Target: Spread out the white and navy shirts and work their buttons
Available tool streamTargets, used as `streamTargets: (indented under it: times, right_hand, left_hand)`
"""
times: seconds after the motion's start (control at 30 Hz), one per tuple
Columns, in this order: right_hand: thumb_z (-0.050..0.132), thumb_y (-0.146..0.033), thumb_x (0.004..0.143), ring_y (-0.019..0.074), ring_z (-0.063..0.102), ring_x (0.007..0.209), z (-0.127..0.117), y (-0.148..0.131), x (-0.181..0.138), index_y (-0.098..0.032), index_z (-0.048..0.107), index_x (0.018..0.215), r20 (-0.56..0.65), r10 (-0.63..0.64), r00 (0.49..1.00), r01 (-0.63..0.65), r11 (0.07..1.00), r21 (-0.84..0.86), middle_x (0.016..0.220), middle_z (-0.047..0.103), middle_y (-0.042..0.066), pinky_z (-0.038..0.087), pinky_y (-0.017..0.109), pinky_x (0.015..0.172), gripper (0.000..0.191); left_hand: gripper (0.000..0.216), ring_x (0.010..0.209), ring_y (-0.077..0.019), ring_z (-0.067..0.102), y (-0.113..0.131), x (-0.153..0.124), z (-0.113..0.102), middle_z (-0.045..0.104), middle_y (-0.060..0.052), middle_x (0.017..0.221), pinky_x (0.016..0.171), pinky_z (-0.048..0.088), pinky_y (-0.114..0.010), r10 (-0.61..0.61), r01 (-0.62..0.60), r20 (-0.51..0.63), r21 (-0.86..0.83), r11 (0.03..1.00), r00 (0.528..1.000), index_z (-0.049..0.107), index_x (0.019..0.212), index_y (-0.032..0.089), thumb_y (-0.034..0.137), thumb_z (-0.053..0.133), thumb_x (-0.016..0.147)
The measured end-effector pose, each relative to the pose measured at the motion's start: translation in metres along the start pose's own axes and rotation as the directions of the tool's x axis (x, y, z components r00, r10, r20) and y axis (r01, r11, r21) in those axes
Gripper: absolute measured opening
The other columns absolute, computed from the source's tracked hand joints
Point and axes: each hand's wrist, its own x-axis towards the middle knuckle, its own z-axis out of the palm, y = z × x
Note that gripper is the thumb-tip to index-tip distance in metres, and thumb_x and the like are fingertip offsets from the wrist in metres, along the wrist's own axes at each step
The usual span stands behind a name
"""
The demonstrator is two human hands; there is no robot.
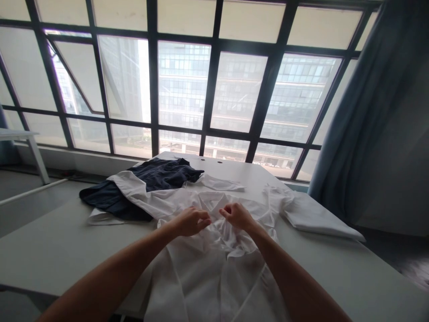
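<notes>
A white collared shirt (187, 286) lies spread over the table, its near part hanging toward me. Its collar (212, 200) points away from me, just beyond my hands. My left hand (193, 221) is on the shirt's front, left of the opening, with fingers curled onto the cloth. Opposite it, my right hand (237, 216) bends its fingers into a pinch at the shirt's front below the collar. Cloth bunches in creases beneath and between the two hands. The exact bit of fabric at the fingertips is too small to make out.
Behind the shirt on the left lies a dark navy garment (167, 172), partly under a white sleeve (132, 190). A folded white garment (318, 217) rests on the right of the white table (362, 277). Windows stand beyond, with a blue curtain (355, 134) at right.
</notes>
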Motion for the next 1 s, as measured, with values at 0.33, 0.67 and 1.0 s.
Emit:
streamTargets:
  times: [0.33,0.67,1.0]
  right_hand:
    - [0.062,-0.048,0.078,0.0143,0.056,0.058,0.043,0.017,0.029,-0.016,0.063,0.068,-0.147,0.029,0.989,0.023,0.939,0.343,0.063,0.064,0.003,0.039,0.024,0.054,0.034]
    - [0.064,-0.026,0.059,0.0051,0.032,0.043,-0.003,-0.002,0.006,-0.02,0.063,0.11,0.003,-0.132,0.991,0.067,0.526,0.848,0.065,0.057,-0.007,0.024,0.019,0.04,0.051]
    - [0.07,-0.06,0.07,0.0097,0.047,0.057,-0.008,-0.006,-0.005,-0.016,0.056,0.063,0.079,-0.275,0.958,0.145,0.704,0.695,0.06,0.052,-0.002,0.04,0.023,0.056,0.047]
  left_hand:
    - [0.039,0.048,-0.0088,0.038,0.006,-0.003,0.006,0.051,0.002,0.05,0.05,0.026,-0.023,-0.082,0.131,0.286,-0.155,0.979,0.955,0.064,0.061,0.014,0.037,0.051,0.09]
    - [0.046,0.037,-0.0105,0.045,-0.035,-0.004,-0.003,0.057,-0.001,0.053,0.04,0.032,-0.023,-0.549,0.625,0.305,-0.456,0.633,0.779,0.058,0.068,0.016,0.061,0.057,0.081]
    - [0.045,0.083,-0.0173,0.065,-0.031,-0.001,0.003,0.065,-0.01,0.099,0.072,0.054,-0.029,-0.617,0.514,0.315,-0.84,0.172,0.721,0.056,0.095,0.014,0.055,0.069,0.08]
